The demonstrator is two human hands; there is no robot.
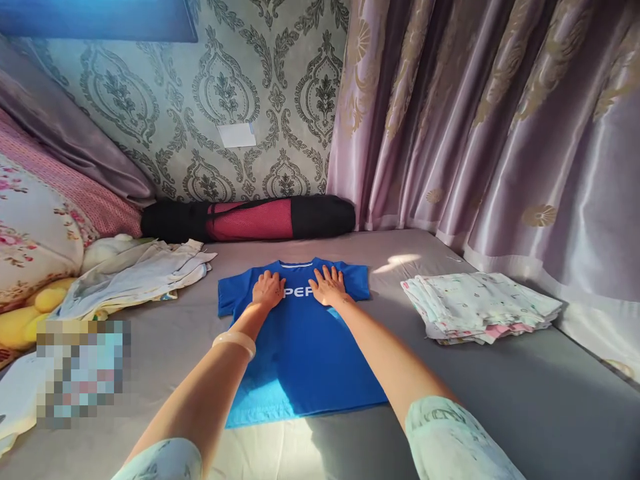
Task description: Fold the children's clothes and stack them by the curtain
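Observation:
A blue short-sleeved T-shirt (310, 353) with white letters across the chest lies spread out flat, its collar pointing away from me. My left hand (269, 291) presses down on the upper left of the chest, beside the lettering, fingers stretched forward. On the upper right of the chest rests my right hand (330, 285), palm down with fingers spread. Both hands touch the cloth without gripping it, and they cover part of the letters. A pale bangle (235, 345) circles my left wrist.
The shirt lies on a grey sheet (390, 267). A stack of folded printed cloths (483, 307) sits at the right, by the curtain (475, 133). Loose pale clothes (135, 277) lie at the left near a floral pillow (35, 233). Along the wall stretches a black and red bag (250, 220).

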